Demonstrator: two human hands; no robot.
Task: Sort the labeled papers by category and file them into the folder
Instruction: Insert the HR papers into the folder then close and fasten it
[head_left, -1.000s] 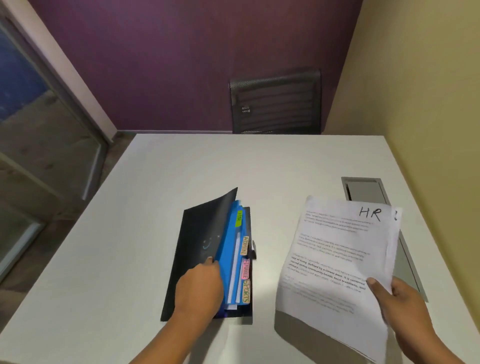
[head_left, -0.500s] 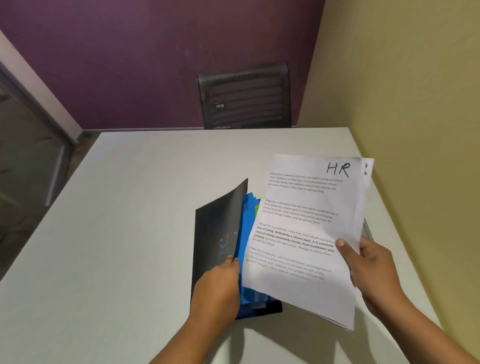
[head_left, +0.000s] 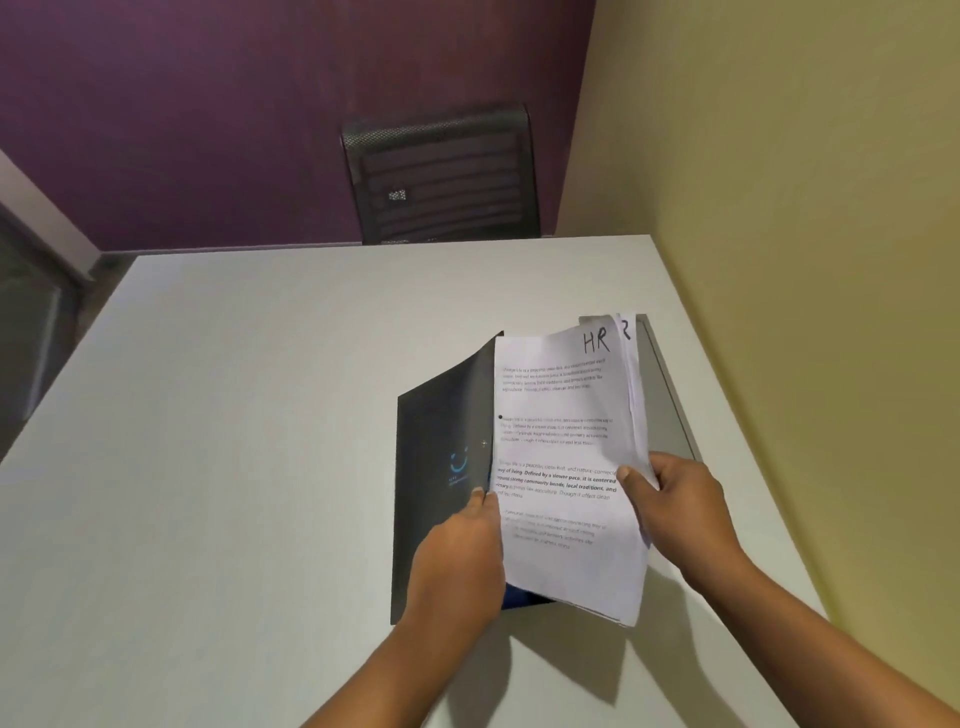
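White table (head_left: 234, 467), with a black mesh chair (head_left: 441, 176) at its far edge. Black folder (head_left: 441, 415) lies right of centre, its cover lifted toward the left. Stack of papers (head_left: 561, 405), top sheet marked "HR", sits over the folder's inside, between my hands. My left hand (head_left: 457, 561) grips the cover's right edge. My right hand (head_left: 680, 509) pinches the stack's right edge, thumb on the top sheet.

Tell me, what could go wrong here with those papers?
The white printed sheets marked HR fan apart at the top while the right hand pinches one edge, so some might slip. The left hand alone props the black folder cover, which could flop shut. The sheets hide the folder's inside, risking a wrong section.
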